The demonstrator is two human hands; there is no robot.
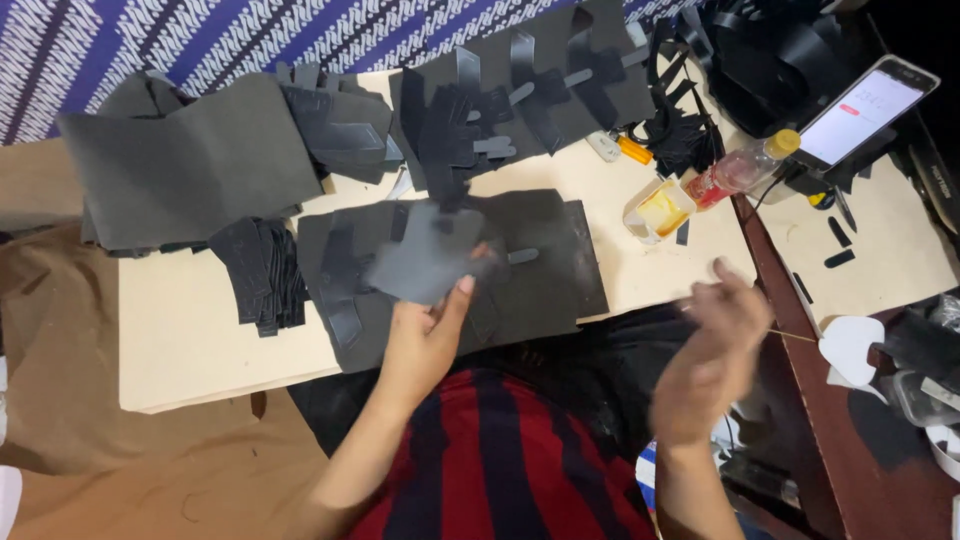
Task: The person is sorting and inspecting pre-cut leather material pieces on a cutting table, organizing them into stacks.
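My left hand (425, 335) holds a dark grey cut piece of sheet material (425, 255) by its lower edge, thumb on top, above a black mat (540, 265) strewn with similar cut shapes. My right hand (712, 350) is blurred, off the board's right edge, fingers loosely curled around a thin stick (795, 336) that points right. A small open tub of yellow glue (660, 210) stands beyond the right hand on the pale board (190, 330).
A large grey sheet (190, 165) lies at the far left, a stack of black strips (262, 270) beside it. More black cut pieces (520, 85) cover the back. A clear bottle with reddish liquid (745, 168), a lit phone (865, 110) and a white heart-shaped piece (850, 345) sit on the right.
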